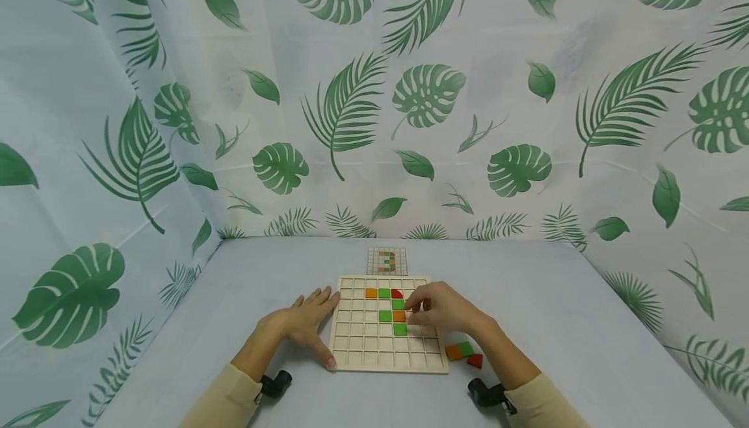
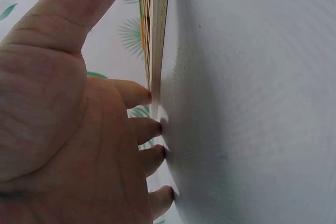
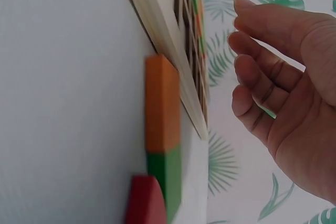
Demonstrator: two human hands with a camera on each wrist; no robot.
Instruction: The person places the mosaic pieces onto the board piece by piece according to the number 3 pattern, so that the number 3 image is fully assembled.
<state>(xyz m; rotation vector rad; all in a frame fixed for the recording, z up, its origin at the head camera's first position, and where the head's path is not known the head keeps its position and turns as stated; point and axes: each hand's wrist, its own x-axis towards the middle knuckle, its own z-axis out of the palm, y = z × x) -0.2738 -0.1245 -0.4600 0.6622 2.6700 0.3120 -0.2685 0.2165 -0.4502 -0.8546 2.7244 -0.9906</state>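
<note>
- Left grip [image 1: 303, 324]: spread, touching grid board [image 1: 355, 357].
- Right grip [image 1: 447, 309]: loosely bent, nothing visibly held — hides some board.
- Below right grip: loose red piece [image 3: 145, 201] — cropped, right wrist view.

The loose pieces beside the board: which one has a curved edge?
The loose red piece; the orange piece and green piece near it show straight edges.

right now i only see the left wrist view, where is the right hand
Observer: The right hand is over the right part of the board.
Operator: anything loose nearby
Observer: Yes, an orange piece, a green piece and a red piece lie by the board's near right corner.
Operator: and beyond the board
Observer: A card with a coloured grid pattern lies just past its far edge.
</note>
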